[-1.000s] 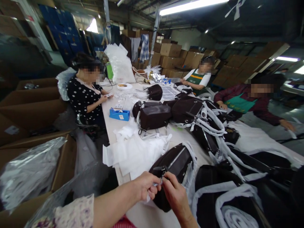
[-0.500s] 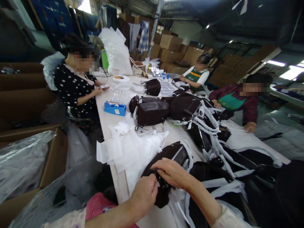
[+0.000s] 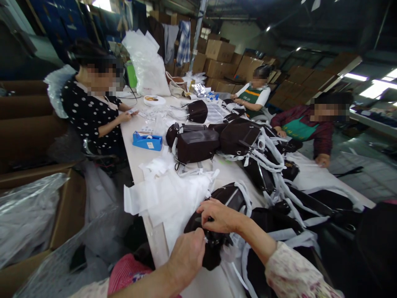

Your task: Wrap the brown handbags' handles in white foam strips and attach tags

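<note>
A dark bag [image 3: 231, 196] with white-wrapped straps lies at the table's near edge. My left hand [image 3: 188, 251] is closed at the bag's near left side, its fingertips pinching a small part of it. Just above and to the right, my right hand [image 3: 218, 216] bends over the bag, fingers curled onto its dark top; what they grip is hidden. White sheets [image 3: 173, 194] lie left of the bag, partly against it.
More dark bags [image 3: 197, 145] are piled across the table [image 3: 139, 165]. A blue tape dispenser [image 3: 147, 141] stands at the left edge. Three other people sit around the table. An open carton [image 3: 70, 207] with clear plastic stands at the left.
My right hand has lifted slightly and its fingers are more bent; more of the right sleeve shows. My left hand stays nearly in place. The whole view has shifted a little.
</note>
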The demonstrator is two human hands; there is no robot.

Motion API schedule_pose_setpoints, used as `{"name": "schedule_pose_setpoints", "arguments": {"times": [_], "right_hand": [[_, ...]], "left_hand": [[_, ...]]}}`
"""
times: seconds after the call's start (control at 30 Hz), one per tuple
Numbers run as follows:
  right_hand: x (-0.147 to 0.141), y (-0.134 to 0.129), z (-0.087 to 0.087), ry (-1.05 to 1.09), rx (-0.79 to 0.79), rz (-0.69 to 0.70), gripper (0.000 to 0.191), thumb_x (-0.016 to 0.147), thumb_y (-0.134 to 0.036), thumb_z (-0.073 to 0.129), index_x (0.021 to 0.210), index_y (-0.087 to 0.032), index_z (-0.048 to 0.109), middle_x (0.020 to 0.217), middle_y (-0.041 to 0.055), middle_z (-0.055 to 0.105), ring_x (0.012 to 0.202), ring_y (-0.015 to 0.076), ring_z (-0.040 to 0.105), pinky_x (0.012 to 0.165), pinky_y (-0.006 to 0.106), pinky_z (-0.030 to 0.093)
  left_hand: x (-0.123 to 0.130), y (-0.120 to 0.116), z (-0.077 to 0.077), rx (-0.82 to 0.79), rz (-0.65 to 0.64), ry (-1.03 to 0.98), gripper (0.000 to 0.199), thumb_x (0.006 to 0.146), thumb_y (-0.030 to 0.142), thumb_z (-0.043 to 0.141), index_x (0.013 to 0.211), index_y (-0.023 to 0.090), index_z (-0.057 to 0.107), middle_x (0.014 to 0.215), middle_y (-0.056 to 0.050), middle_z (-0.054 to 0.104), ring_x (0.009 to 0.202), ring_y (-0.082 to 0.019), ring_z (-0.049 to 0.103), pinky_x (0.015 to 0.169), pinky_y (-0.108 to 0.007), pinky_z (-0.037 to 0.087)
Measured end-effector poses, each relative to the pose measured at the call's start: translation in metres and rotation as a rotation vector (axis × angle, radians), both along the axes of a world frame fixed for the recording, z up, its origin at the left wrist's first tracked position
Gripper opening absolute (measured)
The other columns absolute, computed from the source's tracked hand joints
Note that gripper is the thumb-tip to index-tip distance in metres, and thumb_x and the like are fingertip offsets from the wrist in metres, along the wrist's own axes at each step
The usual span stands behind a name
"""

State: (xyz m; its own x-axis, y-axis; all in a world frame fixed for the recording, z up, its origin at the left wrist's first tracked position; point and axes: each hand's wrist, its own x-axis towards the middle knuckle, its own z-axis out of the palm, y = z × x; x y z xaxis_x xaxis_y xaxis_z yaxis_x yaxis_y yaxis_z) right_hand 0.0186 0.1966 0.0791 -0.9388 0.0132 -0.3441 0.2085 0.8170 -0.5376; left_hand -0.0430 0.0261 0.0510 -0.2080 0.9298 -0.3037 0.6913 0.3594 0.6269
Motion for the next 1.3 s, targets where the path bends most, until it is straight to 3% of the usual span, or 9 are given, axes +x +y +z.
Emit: {"name": "schedule_pose_setpoints", "arguments": {"times": [0.2, 0.3, 0.43, 0.53, 0.73, 0.97, 1.03, 1.17, 1.3], "right_hand": [[0.002, 0.011, 0.016, 0.287, 0.040, -0.062, 0.020, 0.081, -0.008, 0.051, 0.069, -0.018, 0.064, 0.088, 0.0044, 0.069, 0.088, 0.0168, 0.062, 0.087, 0.032, 0.045], [0.007, 0.013, 0.024, 0.270, 0.085, -0.082, 0.024, 0.082, -0.007, 0.047, 0.074, -0.019, 0.066, 0.097, 0.0075, 0.069, 0.097, 0.0197, 0.062, 0.091, 0.036, 0.045], [0.016, 0.004, 0.026, 0.062, 0.045, -0.065, 0.032, 0.073, -0.010, 0.054, 0.100, -0.021, 0.068, 0.125, 0.0114, 0.061, 0.123, 0.0300, 0.049, 0.106, 0.055, 0.032], [0.020, -0.005, 0.023, -0.055, -0.025, -0.106, 0.032, 0.069, -0.015, 0.061, 0.099, -0.021, 0.069, 0.123, 0.0116, 0.062, 0.124, 0.0342, 0.047, 0.106, 0.062, 0.027], [0.017, -0.010, 0.012, 0.029, -0.078, -0.150, 0.007, 0.072, -0.019, 0.066, 0.078, -0.022, 0.070, 0.121, 0.0089, 0.062, 0.121, 0.0289, 0.051, 0.109, 0.058, 0.023], [0.016, -0.006, 0.007, 0.332, 0.024, -0.177, 0.017, 0.079, -0.008, 0.057, 0.069, -0.020, 0.063, 0.100, 0.0042, 0.069, 0.095, 0.0188, 0.061, 0.088, 0.034, 0.043], [0.020, -0.006, 0.012, 0.379, 0.047, -0.213, 0.017, 0.081, -0.009, 0.057, 0.069, -0.020, 0.061, 0.098, 0.0035, 0.069, 0.092, 0.0185, 0.060, 0.086, 0.034, 0.043], [0.033, -0.011, 0.019, 0.403, 0.064, -0.214, 0.016, 0.084, -0.011, 0.055, 0.074, -0.022, 0.061, 0.101, 0.0015, 0.067, 0.095, 0.0173, 0.060, 0.103, 0.044, 0.034], [0.051, -0.016, 0.017, 0.425, 0.116, -0.226, 0.016, 0.087, -0.012, 0.053, 0.075, -0.022, 0.059, 0.098, 0.0006, 0.067, 0.095, 0.0165, 0.060, 0.109, 0.048, 0.026]], "left_hand": [[0.002, -0.004, -0.004, 0.020, 0.084, -0.042, 0.021, 0.094, 0.018, 0.032, 0.086, 0.019, 0.051, 0.082, -0.004, 0.066, 0.077, -0.019, 0.063, 0.064, -0.028, 0.038], [0.003, -0.003, -0.003, 0.020, 0.050, -0.018, 0.021, 0.094, 0.019, 0.031, 0.088, 0.019, 0.051, 0.083, -0.005, 0.066, 0.077, -0.020, 0.064, 0.063, -0.028, 0.037], [0.004, -0.003, -0.002, 0.027, 0.009, 0.014, 0.021, 0.094, 0.017, 0.029, 0.091, 0.018, 0.051, 0.085, -0.006, 0.066, 0.079, -0.020, 0.064, 0.064, -0.029, 0.037], [0.004, -0.004, -0.004, 0.042, 0.001, 0.017, 0.022, 0.094, 0.017, 0.029, 0.091, 0.018, 0.050, 0.085, -0.006, 0.066, 0.078, -0.020, 0.064, 0.064, -0.029, 0.038], [0.005, -0.005, -0.006, 0.051, 0.009, 0.026, 0.021, 0.094, 0.018, 0.029, 0.089, 0.019, 0.050, 0.083, -0.005, 0.065, 0.078, -0.020, 0.063, 0.065, -0.030, 0.037], [0.000, -0.002, 0.003, 0.078, 0.104, -0.056, 0.017, 0.093, 0.018, 0.032, 0.087, 0.020, 0.048, 0.077, -0.002, 0.062, 0.071, -0.017, 0.060, 0.061, -0.027, 0.034], [-0.002, 0.000, 0.005, 0.091, 0.156, -0.092, 0.017, 0.092, 0.018, 0.033, 0.087, 0.020, 0.048, 0.075, -0.002, 0.061, 0.069, -0.016, 0.059, 0.062, -0.027, 0.034], [-0.009, 0.009, 0.006, 0.108, 0.229, -0.141, 0.017, 0.089, 0.017, 0.036, 0.081, 0.019, 0.050, 0.072, -0.001, 0.060, 0.068, -0.015, 0.056, 0.062, -0.025, 0.034], [-0.018, 0.021, 0.009, 0.110, 0.165, -0.118, 0.023, 0.087, 0.019, 0.036, 0.071, 0.019, 0.053, 0.066, 0.000, 0.057, 0.063, -0.013, 0.051, 0.059, -0.024, 0.031]]}}
